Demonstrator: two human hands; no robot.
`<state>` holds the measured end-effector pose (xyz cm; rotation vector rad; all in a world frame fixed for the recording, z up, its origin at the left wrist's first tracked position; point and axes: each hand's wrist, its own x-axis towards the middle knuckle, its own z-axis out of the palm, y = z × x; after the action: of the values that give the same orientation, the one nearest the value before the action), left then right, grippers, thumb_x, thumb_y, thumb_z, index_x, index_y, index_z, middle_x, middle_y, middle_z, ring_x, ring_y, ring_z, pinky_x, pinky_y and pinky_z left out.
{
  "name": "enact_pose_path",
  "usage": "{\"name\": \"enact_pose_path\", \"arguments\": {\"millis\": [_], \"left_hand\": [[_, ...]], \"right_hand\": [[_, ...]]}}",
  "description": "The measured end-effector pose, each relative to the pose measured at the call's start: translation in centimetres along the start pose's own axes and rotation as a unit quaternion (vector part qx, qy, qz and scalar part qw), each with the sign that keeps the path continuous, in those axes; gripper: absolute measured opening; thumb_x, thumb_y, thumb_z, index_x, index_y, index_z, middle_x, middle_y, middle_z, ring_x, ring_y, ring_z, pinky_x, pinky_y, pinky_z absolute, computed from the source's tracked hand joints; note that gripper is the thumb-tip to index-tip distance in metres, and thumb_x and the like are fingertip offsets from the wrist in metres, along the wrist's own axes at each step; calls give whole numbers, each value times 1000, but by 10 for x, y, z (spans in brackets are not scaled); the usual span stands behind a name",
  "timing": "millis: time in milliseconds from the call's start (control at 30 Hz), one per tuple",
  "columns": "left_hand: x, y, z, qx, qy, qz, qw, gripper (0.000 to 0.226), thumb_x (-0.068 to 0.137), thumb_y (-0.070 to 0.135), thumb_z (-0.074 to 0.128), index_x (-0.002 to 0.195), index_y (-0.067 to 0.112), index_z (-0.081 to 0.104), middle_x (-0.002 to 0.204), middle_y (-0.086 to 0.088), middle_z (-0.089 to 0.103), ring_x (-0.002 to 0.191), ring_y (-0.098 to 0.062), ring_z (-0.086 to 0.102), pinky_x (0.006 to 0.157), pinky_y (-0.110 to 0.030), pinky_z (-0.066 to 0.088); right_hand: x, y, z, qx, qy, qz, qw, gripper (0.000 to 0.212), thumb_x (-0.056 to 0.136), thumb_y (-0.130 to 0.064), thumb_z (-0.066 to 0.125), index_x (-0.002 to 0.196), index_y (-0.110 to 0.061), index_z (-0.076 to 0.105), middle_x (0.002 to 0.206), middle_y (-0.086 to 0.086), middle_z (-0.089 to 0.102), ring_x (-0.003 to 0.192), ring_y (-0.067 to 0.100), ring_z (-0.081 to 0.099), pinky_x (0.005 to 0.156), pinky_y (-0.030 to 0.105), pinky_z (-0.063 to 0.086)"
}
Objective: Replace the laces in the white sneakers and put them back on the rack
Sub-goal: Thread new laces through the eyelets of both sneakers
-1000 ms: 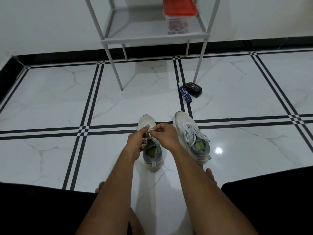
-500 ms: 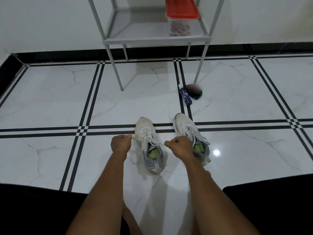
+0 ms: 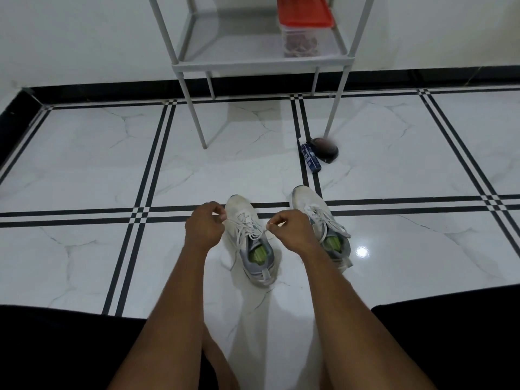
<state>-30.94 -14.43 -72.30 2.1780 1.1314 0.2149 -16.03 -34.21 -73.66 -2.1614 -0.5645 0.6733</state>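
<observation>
**Entry: lace ends drawn apart over the left-hand sneaker, floor, centre of frame**

Left hand [image 3: 204, 225] — fingers curled, one end of the lace [image 3: 247, 228] pinched at the fingertips, just left of the shoe's toe. Right hand [image 3: 291, 229] — likewise curled, the other end pinched between thumb and forefinger, just right of the eyelets. The lace is seen stretched between the two hands across the tongue.

Sneaker being laced [image 3: 250, 243] — white with grey heel and green insole, upright on the marble floor [image 3: 84, 164], at centre frame. Second sneaker [image 3: 320, 226] — just to the right, partly hidden by the right wrist; its lace is threaded and appears tied, though the knot cannot be made out clearly.

Rack [image 3: 261, 63] — grey metal, top centre of frame, well apart from the shoes; a clear box with a red lid [image 3: 305, 26] is held on its shelf. A small blue tube [image 3: 311, 159] and a dark round object [image 3: 325, 149] lie near the rack's right front leg.

Judged step: tightening before the knot; racking is not yet done.

Risks noted:
- An end may slip from a fingertip pinch if pulled hard — tension would be lost.
- Uneven pull could leave one end short for the bow.
- The unheld shoe may be dragged or tipped by the pull.
- The floor items could be knocked when the pair is carried to the rack.
</observation>
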Motion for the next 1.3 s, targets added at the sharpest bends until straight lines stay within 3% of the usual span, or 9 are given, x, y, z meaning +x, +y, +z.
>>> {"name": "enact_pose_path", "arguments": {"millis": [100, 300, 433, 533, 600, 767, 967, 1133, 1300], "left_hand": [[-2, -11, 3, 140, 42, -29, 989, 20, 85, 13, 68, 81, 33, 67, 114, 17, 57, 127, -19, 48, 108, -83, 13], [-16, -21, 19, 144, 50, -94, 984, 23, 87, 13, 64, 78, 34, 65, 123, 11, 44, 140, -26, 31, 107, -86, -4], [-13, -26, 21, 17, 32, -130, 991, 13, 92, 22, 68, 87, 33, 68, 130, -1, 48, 132, -30, 47, 112, -58, 37], [-27, -20, 33, -209, -46, -227, 950, 31, 92, 45, 73, 119, 34, 62, 132, -11, 49, 108, -30, 65, 71, -40, 63], [-38, -16, 50, -245, -128, -265, 924, 50, 88, 55, 73, 133, 45, 54, 136, -12, 50, 107, -34, 66, 55, -39, 63], [-46, -10, 70, -263, -143, -233, 925, 56, 96, 55, 64, 149, 48, 45, 134, -12, 54, 112, -37, 66, 66, -52, 66], [-31, -3, 68, -239, -176, -197, 934, 63, 93, 49, 73, 150, 38, 48, 127, -9, 63, 104, -24, 68, 62, -31, 58], [-30, 5, 84, -240, -179, -166, 940, 68, 90, 51, 76, 150, 36, 50, 138, -9, 58, 123, -27, 62, 97, -46, 58], [-31, 8, 88, -245, -157, -194, 937, 88, 79, 50, 83, 154, 36, 39, 136, -10, 61, 117, -29, 64, 91, -45, 60]], "right_hand": [[-5, 15, -4, -57, 25, 14, 998, 12, 89, -27, 76, 78, -25, 80, 80, -20, 74, 80, -3, 67, 71, 22, 51], [-21, 37, 11, -39, 21, 53, 998, 16, 91, -27, 76, 76, -21, 80, 82, -16, 76, 84, 2, 70, 78, 26, 55], [-25, 37, 16, 10, 18, 68, 997, 8, 92, -29, 77, 87, -25, 77, 92, -15, 75, 90, 5, 68, 85, 27, 52], [-32, 25, 26, 107, -25, 110, 988, 35, 89, -51, 80, 114, -28, 74, 110, -16, 71, 102, 8, 67, 92, 28, 52], [-36, 9, 33, 118, -52, 122, 984, 47, 88, -63, 75, 121, -30, 74, 116, -13, 72, 105, 7, 68, 92, 27, 54], [-28, -9, 16, 85, -101, 88, 987, 41, 96, -62, 62, 81, -26, 74, 81, -12, 72, 83, 9, 67, 83, 33, 54], [12, 22, -50, -71, 201, 121, 970, 64, 88, -55, 38, 126, -14, 70, 129, 7, 68, 126, 32, 57, 108, 50, 47], [4, 45, -51, -41, 35, 251, 966, 72, 92, -65, 36, 141, -18, 59, 142, 8, 61, 131, 37, 54, 112, 49, 40], [3, 35, -37, 118, 33, 183, 976, 50, 101, -56, 48, 126, -18, 69, 135, 1, 67, 123, 23, 60, 105, 41, 44]]}}
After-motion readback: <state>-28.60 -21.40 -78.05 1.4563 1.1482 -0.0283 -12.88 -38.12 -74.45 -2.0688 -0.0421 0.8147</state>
